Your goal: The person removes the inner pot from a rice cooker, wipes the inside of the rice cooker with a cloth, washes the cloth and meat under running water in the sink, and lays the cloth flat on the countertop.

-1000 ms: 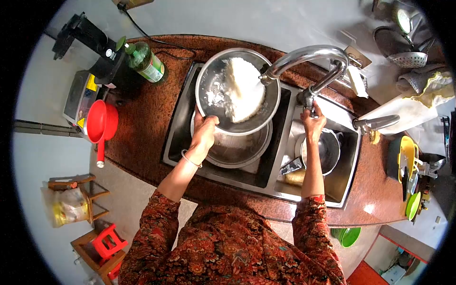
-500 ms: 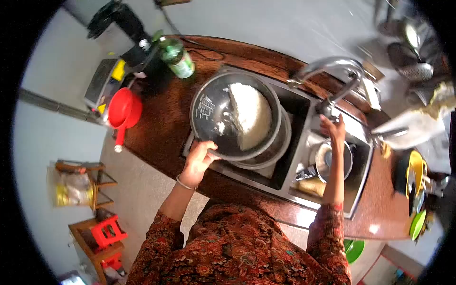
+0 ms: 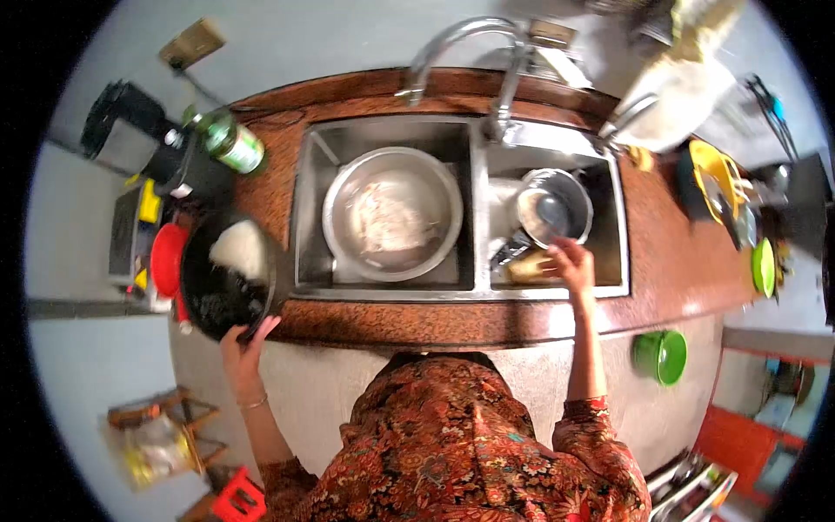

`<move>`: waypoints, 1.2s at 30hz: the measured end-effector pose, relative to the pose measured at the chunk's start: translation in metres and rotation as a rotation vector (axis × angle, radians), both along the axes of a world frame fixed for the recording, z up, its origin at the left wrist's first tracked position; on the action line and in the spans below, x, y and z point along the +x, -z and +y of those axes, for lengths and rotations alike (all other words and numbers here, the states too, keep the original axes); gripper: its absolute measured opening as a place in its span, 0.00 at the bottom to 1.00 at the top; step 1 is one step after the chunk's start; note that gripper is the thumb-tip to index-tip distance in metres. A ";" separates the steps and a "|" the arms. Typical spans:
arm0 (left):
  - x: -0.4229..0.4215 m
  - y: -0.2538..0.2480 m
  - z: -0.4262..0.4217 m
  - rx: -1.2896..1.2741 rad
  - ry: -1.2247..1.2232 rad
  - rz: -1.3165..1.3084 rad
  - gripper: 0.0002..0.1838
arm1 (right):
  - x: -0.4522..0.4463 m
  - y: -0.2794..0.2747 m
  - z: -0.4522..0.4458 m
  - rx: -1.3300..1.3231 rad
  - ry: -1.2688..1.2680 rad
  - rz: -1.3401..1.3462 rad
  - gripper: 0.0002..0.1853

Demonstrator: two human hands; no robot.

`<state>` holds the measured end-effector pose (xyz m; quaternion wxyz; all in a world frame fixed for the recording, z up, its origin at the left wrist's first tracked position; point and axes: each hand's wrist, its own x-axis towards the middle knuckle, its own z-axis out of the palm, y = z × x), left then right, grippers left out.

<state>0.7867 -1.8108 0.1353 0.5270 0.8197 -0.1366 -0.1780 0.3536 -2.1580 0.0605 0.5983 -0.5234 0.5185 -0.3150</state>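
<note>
My left hand [image 3: 245, 352] grips the near rim of a dark inner cooking pot [image 3: 217, 300], which is tilted at the counter's left end. A white mound that looks like rice [image 3: 241, 250] lies to one side inside it. My right hand [image 3: 574, 268] hangs over the front of the right sink bowl with its fingers apart, holding nothing. Just beyond it stands a metal saucepan [image 3: 584, 209] with a black handle [image 3: 511, 250]. In the left sink bowl sits a wide steel basin [image 3: 335, 213] with pale, cloudy contents [image 3: 391, 222].
The faucet [image 3: 474, 30] arches behind the sink. A red dipper [image 3: 165, 259] and a green bottle [image 3: 233, 143] stand at left, beside a black appliance [image 3: 130, 126]. At right are a yellow colander [image 3: 709, 165] and a green bowl [image 3: 764, 268]. A green bucket [image 3: 661, 357] is on the floor.
The dark pot has moved left with my left hand, from above the left sink bowl to the counter's end, uncovering the steel basin. My right hand has come back from the faucet toward me.
</note>
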 end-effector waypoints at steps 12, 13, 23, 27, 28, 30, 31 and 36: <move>0.044 0.057 0.008 -0.962 -0.202 0.742 0.20 | 0.120 -0.003 0.061 0.048 -0.488 0.012 0.15; 0.030 0.042 -0.002 -1.025 -0.254 0.727 0.24 | 0.146 0.004 0.054 0.065 -0.586 0.065 0.14; -0.062 0.036 0.027 -0.848 -0.329 0.857 0.24 | 0.295 0.226 0.013 -0.663 -1.352 1.026 0.35; -0.090 0.052 0.003 -0.831 -0.332 0.933 0.23 | 0.324 0.275 0.033 -0.734 -1.345 0.407 0.24; -0.093 0.059 -0.007 -0.817 -0.285 0.965 0.23 | 0.333 0.287 0.033 -0.827 -1.285 0.142 0.23; -0.092 0.070 -0.035 -0.789 -0.188 1.025 0.24 | 0.355 0.246 0.031 -0.269 -1.116 0.013 0.16; -0.091 0.072 -0.052 -0.735 -0.181 1.053 0.24 | 0.359 0.218 0.026 0.006 -1.013 -0.043 0.13; -0.073 0.113 -0.134 -0.684 -0.188 1.178 0.30 | 0.361 0.135 -0.026 0.056 -0.789 -0.202 0.08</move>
